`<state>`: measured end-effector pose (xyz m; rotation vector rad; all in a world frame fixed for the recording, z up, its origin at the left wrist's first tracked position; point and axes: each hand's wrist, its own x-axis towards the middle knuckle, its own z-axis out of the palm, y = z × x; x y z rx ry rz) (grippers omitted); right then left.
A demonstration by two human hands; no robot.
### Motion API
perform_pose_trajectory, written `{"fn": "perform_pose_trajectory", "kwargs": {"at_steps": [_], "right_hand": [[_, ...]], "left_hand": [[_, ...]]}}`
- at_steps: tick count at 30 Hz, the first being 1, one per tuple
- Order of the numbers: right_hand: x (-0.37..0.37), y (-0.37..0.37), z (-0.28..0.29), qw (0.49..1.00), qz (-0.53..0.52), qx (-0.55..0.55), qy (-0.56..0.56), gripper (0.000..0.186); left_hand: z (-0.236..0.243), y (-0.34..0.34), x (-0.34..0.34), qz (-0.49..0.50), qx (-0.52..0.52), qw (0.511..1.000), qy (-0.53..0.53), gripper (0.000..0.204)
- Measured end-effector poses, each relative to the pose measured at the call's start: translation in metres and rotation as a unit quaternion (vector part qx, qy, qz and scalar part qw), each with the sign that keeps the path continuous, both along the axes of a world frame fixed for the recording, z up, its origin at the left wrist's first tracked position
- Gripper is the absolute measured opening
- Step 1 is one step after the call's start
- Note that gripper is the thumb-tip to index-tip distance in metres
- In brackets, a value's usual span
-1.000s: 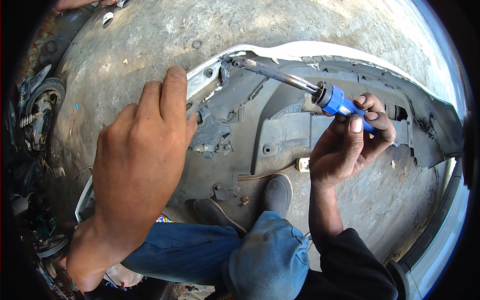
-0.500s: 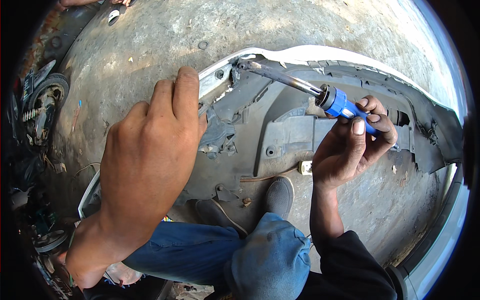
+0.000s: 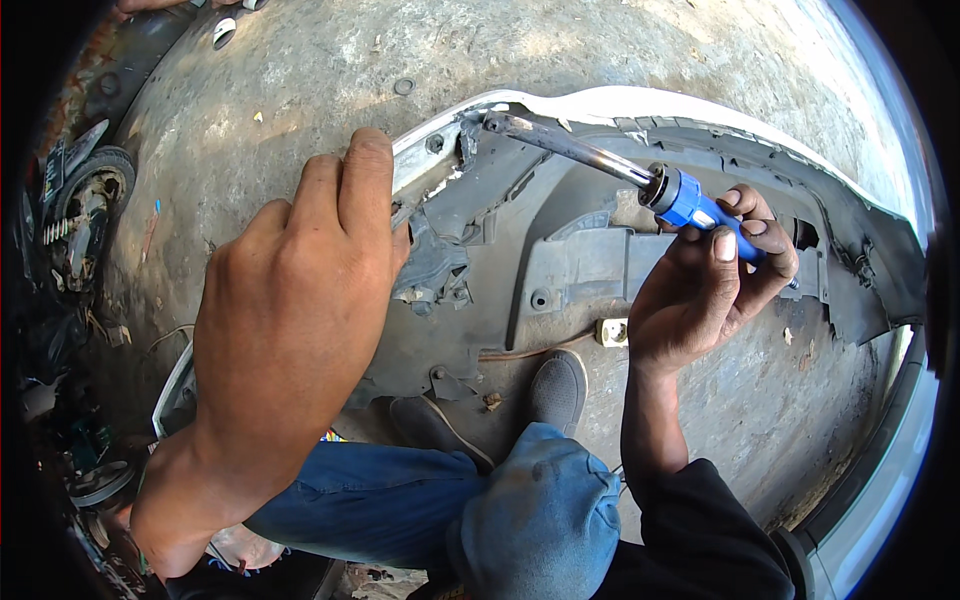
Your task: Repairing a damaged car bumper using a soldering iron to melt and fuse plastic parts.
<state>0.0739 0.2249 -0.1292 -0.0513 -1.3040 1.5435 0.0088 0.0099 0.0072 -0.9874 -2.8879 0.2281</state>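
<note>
My right hand (image 3: 715, 270) pinches the blue handle of a soldering iron (image 3: 700, 207), its thick metal barrel slanting up and left. The tip hangs over the broken edge of a large car bumper (image 3: 640, 103), white outside and dark grey inside; whether it touches I cannot tell. My left hand (image 3: 300, 270) grips the bumper's white rim, fingers over the edge and thumb mostly hidden. Torn grey plastic (image 3: 432, 262) lies just right of that hand, beside the cracked part.
A white power socket (image 3: 611, 332) with a brown cord rests on the concrete near my shoes (image 3: 557, 392). At the far left stands a motorcycle wheel (image 3: 100, 205) among dark parts. A white ring-shaped piece (image 3: 224, 33) lies on the floor at the back left.
The soldering iron has shifted slightly right with my right hand. My left hand has moved a little left along with the rim and keeps its grip.
</note>
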Motion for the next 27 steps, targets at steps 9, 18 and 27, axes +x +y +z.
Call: {"fn": "perform_pose_trajectory", "kwargs": {"at_steps": [9,18,27], "right_hand": [[-0.001,-0.003,0.003,1.000,0.016,-0.010,0.006,0.027],[-0.007,0.002,0.006,0.998,0.059,-0.002,0.029,0.029],[-0.017,0.024,0.009,0.986,0.156,0.032,0.054,0.028]], "left_hand": [[0.000,0.001,0.000,0.001,0.008,1.000,0.003,0.048],[0.000,0.001,-0.001,-0.004,0.019,1.000,-0.010,0.047],[-0.005,0.000,-0.001,-0.021,0.018,1.000,0.015,0.043]]}}
